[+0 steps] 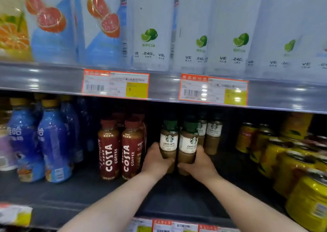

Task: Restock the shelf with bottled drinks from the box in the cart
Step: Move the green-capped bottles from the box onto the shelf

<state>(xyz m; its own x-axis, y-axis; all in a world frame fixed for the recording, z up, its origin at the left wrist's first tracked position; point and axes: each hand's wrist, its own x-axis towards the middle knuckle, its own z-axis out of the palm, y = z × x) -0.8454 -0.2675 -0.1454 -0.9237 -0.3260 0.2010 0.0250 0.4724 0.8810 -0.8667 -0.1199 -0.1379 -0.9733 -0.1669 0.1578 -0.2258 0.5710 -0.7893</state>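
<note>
At the centre of the frame, on the dark lower shelf (pixel 74 193), two latte bottles stand upright side by side, touching: the left latte bottle (pixel 169 143) and the right latte bottle (pixel 188 144), both with green caps and white labels. The left hand (pixel 155 161) wraps the lower part of the left one from its outer side, and the right hand (pixel 200 164) grips the lower part of the right one likewise; thumbs lie across the bottle fronts near the base. Both bare forearms reach in from the bottom edge, converging toward the bottles. Just behind and to the right stand more latte bottles (pixel 213 134) of the same kind. Just left of the left hand are two red Costa coffee bottles (pixel 121 150), close to its knuckles. Farther left are blue bottles (pixel 53 143); at the right edge, yellow cans (pixel 283 161). Above, the shelf edge (pixel 44 78) carries orange price tags (pixel 115 84), with tall white lime-flavoured bottles (pixel 150 28) on top.
</note>
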